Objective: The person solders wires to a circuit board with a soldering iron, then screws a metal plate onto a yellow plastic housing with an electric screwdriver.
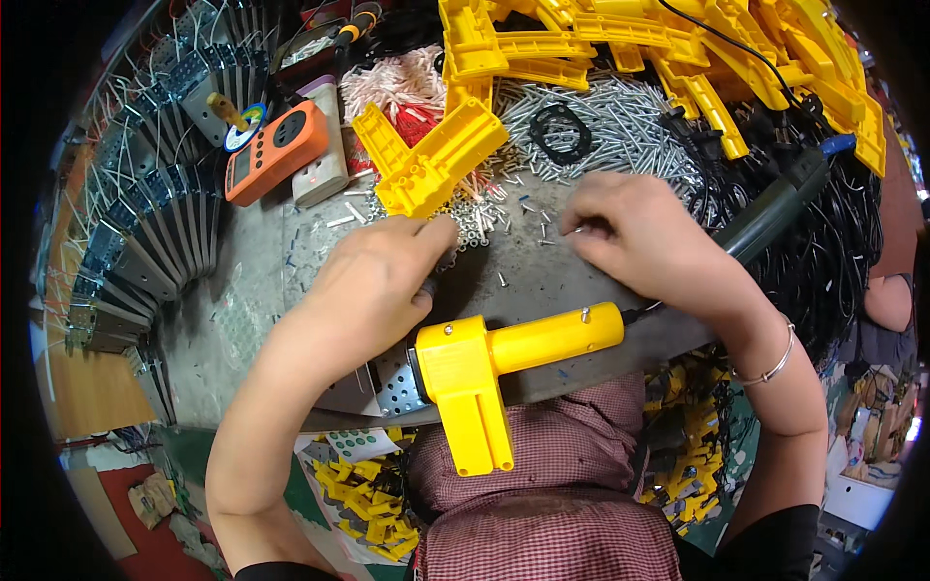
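My left hand [383, 276] is closed, its curled fingers beside a pile of small nuts [475, 225]; whatever they hold is hidden. Off to the right, my right hand [635, 232] pinches something tiny at its fingertips, too small to make out, next to a few loose short screws [544, 232]. Below both hands, a yellow plastic tool housing with a handle [465, 378] lies across the table's front edge. Two screw heads show on it, and a perforated metal plate [399, 387] sticks out from its left side. A dark cord leaves the handle end.
Yellow housing halves [426, 160] sit beyond the nuts, with more heaped at the far right. Long screws [601, 126] form a pile behind my right hand. An orange meter [279, 150] stands left, near rows of metal plates [174, 228]. Black cables [823, 261] crowd the right side.
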Demonstrator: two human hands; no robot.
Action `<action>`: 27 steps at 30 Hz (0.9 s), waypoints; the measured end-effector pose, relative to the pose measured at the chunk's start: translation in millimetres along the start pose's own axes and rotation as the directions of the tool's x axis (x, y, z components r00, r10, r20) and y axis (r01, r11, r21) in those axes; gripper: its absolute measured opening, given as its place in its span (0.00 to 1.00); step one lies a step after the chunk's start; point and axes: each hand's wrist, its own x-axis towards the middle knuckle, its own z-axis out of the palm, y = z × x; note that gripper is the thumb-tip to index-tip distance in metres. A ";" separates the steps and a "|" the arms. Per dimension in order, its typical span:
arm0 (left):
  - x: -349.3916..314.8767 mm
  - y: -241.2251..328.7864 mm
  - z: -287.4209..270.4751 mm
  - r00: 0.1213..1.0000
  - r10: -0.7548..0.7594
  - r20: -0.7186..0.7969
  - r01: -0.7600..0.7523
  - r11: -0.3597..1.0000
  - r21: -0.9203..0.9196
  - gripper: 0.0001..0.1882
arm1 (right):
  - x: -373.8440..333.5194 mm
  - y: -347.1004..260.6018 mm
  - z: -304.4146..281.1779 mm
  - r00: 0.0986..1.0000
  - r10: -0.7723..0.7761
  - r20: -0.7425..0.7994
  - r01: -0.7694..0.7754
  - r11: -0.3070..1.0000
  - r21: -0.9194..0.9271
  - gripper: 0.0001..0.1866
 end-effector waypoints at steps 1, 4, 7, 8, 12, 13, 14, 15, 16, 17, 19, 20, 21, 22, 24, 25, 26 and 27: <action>-0.7 0.3 -1.0 0.998 0.025 -0.064 -0.029 0.998 -0.058 0.20 | 0.5 -0.6 4.1 0.993 -0.115 -0.013 0.114 0.992 -0.055 0.07; -6.2 13.1 -8.6 0.988 0.038 -0.149 -0.051 0.995 -0.083 0.20 | 8.5 -8.7 18.2 0.991 -0.133 0.026 0.135 0.977 -0.162 0.08; -20.8 17.6 -12.3 0.970 -0.056 -0.237 0.034 0.995 -0.096 0.19 | 16.0 -14.4 22.5 0.986 -0.134 0.103 0.154 0.964 -0.217 0.09; -27.5 18.6 -13.6 0.953 -0.127 -0.274 0.104 0.990 -0.095 0.19 | 18.1 -14.0 25.8 0.984 -0.144 0.101 0.165 0.957 -0.239 0.09; -49.8 34.3 -19.8 0.911 -0.244 -0.332 0.160 0.952 -0.262 0.21 | 6.1 -12.3 12.5 0.989 -0.151 0.000 0.149 0.976 -0.161 0.07; -61.5 41.9 -18.6 0.907 -0.268 -0.324 0.184 0.946 -0.269 0.21 | 6.7 -16.3 7.1 0.986 -0.163 -0.044 0.158 0.983 -0.096 0.06; -72.3 48.7 -16.0 0.901 -0.251 -0.354 0.121 0.929 -0.350 0.21 | 1.3 -28.0 -1.4 0.994 -0.110 0.001 0.110 0.994 0.012 0.06; -83.5 56.6 -13.5 0.891 -0.233 -0.390 0.050 0.903 -0.426 0.20 | -10.0 -48.6 -10.1 0.997 -0.058 0.050 0.052 0.992 0.112 0.06; -93.4 62.7 -8.5 0.889 -0.173 -0.424 -0.015 0.915 -0.404 0.18 | -20.7 -64.9 -9.6 0.992 -0.066 0.111 0.037 0.969 0.243 0.07; -105.7 76.0 -1.4 0.879 -0.326 -0.348 0.057 0.796 -0.603 0.16 | -29.5 -80.4 -6.4 0.981 -0.081 0.175 0.011 0.930 0.368 0.07; -110.1 79.3 5.1 0.916 -0.185 -0.355 -0.070 0.798 -0.598 0.13 | -54.5 -96.5 7.6 0.969 -0.163 0.185 0.066 0.895 0.442 0.09; -113.7 82.1 8.5 0.915 -0.192 -0.355 -0.067 0.796 -0.602 0.13 | -61.3 -100.6 10.9 0.967 -0.166 0.191 0.066 0.894 0.442 0.09; -118.3 83.5 15.0 0.926 -0.225 -0.302 -0.051 0.720 -0.692 0.12 | -66.8 -102.5 16.9 0.962 -0.183 0.203 0.057 0.862 0.504 0.09; -121.7 84.5 21.0 0.936 -0.250 -0.246 -0.033 0.634 -0.772 0.12 | -69.9 -104.0 20.7 0.956 -0.200 0.214 0.046 0.825 0.564 0.10; -125.7 85.4 30.0 0.930 -0.260 -0.261 -0.048 0.617 -0.785 0.16 | -72.7 -107.6 23.6 0.953 -0.200 0.227 0.059 0.858 0.511 0.09; -127.3 85.7 34.3 0.924 -0.259 -0.280 -0.072 0.603 -0.794 0.20 | -73.6 -109.4 24.3 0.953 -0.196 0.231 0.074 0.890 0.450 0.09; -129.7 86.4 40.2 0.918 -0.264 -0.297 -0.077 0.613 -0.786 0.21 | -73.9 -110.8 25.6 0.953 -0.196 0.232 0.073 0.890 0.450 0.09; -129.8 87.0 41.3 0.917 -0.265 -0.297 -0.078 0.612 -0.787 0.21 | -73.8 -110.9 27.1 0.952 -0.215 0.219 0.106 0.900 0.424 0.09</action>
